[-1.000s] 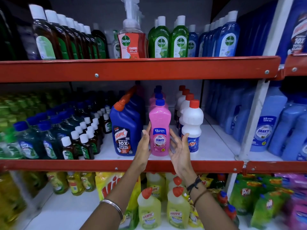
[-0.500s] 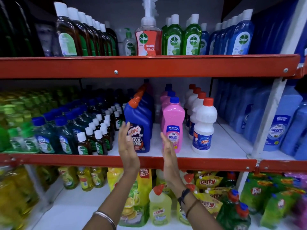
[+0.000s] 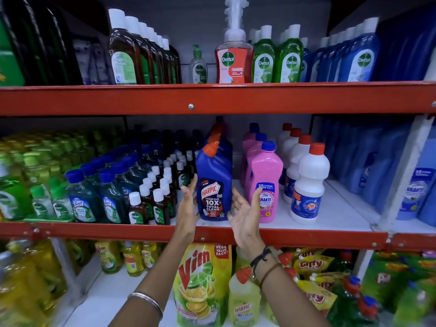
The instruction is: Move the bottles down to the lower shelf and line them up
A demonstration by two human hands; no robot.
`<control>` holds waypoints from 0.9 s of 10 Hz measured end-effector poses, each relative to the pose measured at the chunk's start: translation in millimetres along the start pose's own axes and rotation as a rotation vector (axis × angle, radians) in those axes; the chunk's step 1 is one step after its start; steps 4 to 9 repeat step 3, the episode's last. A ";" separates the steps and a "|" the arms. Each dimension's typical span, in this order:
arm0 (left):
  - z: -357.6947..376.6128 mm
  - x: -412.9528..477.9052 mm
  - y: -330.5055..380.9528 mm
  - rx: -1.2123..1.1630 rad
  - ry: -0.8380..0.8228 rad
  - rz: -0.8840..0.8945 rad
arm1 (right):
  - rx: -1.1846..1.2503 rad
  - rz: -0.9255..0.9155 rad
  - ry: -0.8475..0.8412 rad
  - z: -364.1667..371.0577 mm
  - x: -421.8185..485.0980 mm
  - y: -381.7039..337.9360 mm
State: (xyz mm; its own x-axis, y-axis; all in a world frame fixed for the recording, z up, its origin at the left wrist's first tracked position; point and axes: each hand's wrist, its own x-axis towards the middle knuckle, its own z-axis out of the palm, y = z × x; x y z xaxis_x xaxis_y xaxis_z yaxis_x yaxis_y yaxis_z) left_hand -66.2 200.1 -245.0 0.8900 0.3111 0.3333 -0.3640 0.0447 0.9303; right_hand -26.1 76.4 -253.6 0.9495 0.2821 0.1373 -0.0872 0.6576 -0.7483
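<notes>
A blue Harpic bottle with an orange cap stands at the front of a row on the middle shelf. My left hand is spread beside its left flank, fingers apart, touching or nearly touching it. My right hand is open, palm up, just right of the bottle, between it and the pink Shakti bottle. Neither hand grips anything. A row of white Rin bottles with red caps stands further right. The top shelf carries Dettol bottles and a red foaming pump bottle.
Small brown bottles and dark green bottles crowd the middle shelf left of the Harpic row. Large blue bottles fill the right bay. The bottom shelf holds a Vim pouch, yellow Harpic bottles and Giffy packs.
Both hands have shifted from the pink Shakti bottle leftward to either side of the blue Harpic bottle. The camera view has swung left and slightly up.
</notes>
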 end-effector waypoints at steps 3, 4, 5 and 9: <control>9.0 -5.7 -1.8 0.029 0.121 0.118 | -0.152 -0.070 0.073 -9.1 -9.5 -4.4; 9.0 -5.7 -1.8 0.029 0.121 0.118 | -0.152 -0.070 0.073 -9.1 -9.5 -4.4; 9.0 -5.7 -1.8 0.029 0.121 0.118 | -0.152 -0.070 0.073 -9.1 -9.5 -4.4; 9.0 -5.7 -1.8 0.029 0.121 0.118 | -0.152 -0.070 0.073 -9.1 -9.5 -4.4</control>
